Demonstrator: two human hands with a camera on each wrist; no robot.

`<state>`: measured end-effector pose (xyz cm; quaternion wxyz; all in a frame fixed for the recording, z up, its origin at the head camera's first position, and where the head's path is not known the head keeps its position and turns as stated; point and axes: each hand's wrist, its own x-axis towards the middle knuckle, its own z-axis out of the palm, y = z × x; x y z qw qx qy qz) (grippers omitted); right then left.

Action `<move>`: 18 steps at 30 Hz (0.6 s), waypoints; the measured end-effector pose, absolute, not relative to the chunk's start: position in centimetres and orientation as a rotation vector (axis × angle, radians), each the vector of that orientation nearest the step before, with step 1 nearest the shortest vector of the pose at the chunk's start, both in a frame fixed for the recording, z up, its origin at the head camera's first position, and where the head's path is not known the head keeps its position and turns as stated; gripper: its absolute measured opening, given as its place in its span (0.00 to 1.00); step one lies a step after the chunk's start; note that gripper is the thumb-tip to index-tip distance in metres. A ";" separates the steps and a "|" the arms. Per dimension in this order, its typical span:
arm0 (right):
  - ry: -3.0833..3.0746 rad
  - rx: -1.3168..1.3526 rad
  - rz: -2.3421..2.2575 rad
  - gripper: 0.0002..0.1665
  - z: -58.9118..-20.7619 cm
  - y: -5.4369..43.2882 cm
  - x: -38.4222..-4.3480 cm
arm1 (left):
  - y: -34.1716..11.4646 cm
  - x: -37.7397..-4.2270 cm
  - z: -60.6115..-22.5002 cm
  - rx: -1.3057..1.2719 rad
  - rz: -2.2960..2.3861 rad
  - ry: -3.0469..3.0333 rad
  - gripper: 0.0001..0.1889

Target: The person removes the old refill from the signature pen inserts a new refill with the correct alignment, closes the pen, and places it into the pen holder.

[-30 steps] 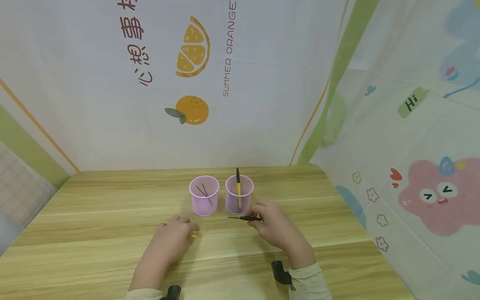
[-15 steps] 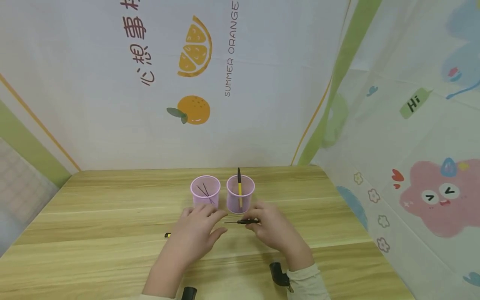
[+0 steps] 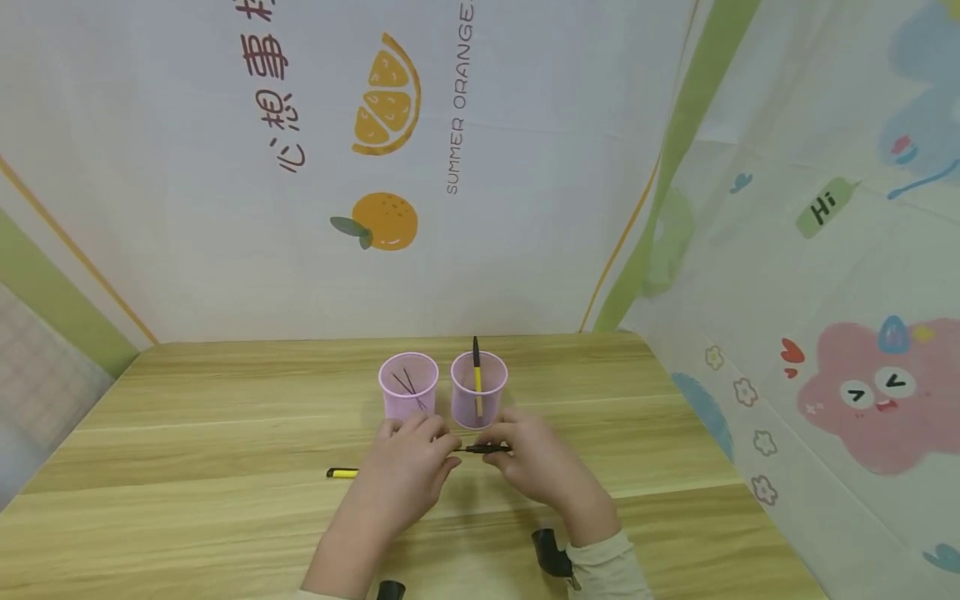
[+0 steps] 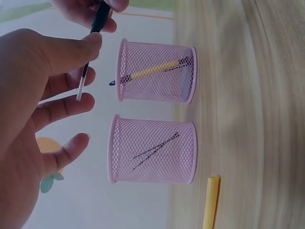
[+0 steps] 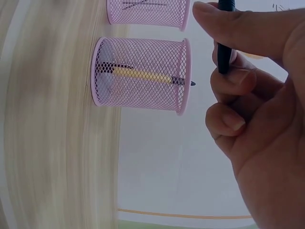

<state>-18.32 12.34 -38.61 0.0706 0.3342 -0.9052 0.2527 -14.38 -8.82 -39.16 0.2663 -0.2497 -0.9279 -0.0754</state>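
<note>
Between thumb and fingers, my right hand (image 3: 536,462) pinches the black section of a pen (image 3: 491,449), held level over the table. A thin pen refill (image 4: 82,86), dark with a clear end, sticks out of it to the left. My left hand (image 3: 405,471) pinches this refill between thumb and fingers; its other fingers are spread in the left wrist view. A yellow pen barrel (image 3: 342,473) with a black end lies on the table beside the left hand, which partly covers it.
Two pink mesh cups stand behind the hands. The left cup (image 3: 408,404) has thin dark sticks inside; the right cup (image 3: 465,408) holds a yellow-and-black pen (image 3: 477,375). A printed cloth (image 3: 510,250) hangs behind the wooden table (image 3: 187,433).
My left hand has left the yellow barrel on the table, moved right and taken hold of the refill. My right hand has come slightly nearer with the black pen section.
</note>
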 end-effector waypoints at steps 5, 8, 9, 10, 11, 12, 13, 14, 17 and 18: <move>-2.733 1.016 0.777 0.07 -38.5 12.2 -18.3 | -8.8 -14.6 -39.4 -0.690 -0.215 -2.440 0.07; -2.735 1.021 0.787 0.07 -38.5 12.1 -18.3 | -8.7 -14.7 -39.5 -0.693 -0.222 -2.416 0.07; -2.733 1.027 0.791 0.07 -38.5 12.1 -18.3 | -8.7 -14.8 -39.5 -0.693 -0.226 -2.413 0.07; -2.732 1.033 0.795 0.07 -38.5 12.1 -18.3 | -8.7 -14.8 -39.5 -0.692 -0.228 -2.414 0.06; -2.731 1.038 0.793 0.07 -38.6 12.1 -18.4 | -8.7 -14.8 -39.6 -0.688 -0.231 -2.416 0.06; -2.729 1.044 0.792 0.07 -38.6 12.1 -18.4 | -8.7 -14.8 -39.6 -0.686 -0.235 -2.418 0.06; -2.727 1.049 0.791 0.07 -38.6 12.1 -18.4 | -8.8 -14.8 -39.6 -0.684 -0.240 -2.420 0.05; -2.725 1.054 0.790 0.07 -38.7 12.2 -18.4 | -8.8 -14.8 -39.6 -0.683 -0.244 -2.420 0.05; -2.725 1.059 0.785 0.07 -38.8 12.3 -18.5 | -9.0 -14.8 -39.7 -0.679 -0.253 -2.417 0.05; -2.728 1.058 0.792 0.07 -38.8 12.3 -18.5 | -9.0 -14.8 -39.7 -0.678 -0.256 -2.417 0.06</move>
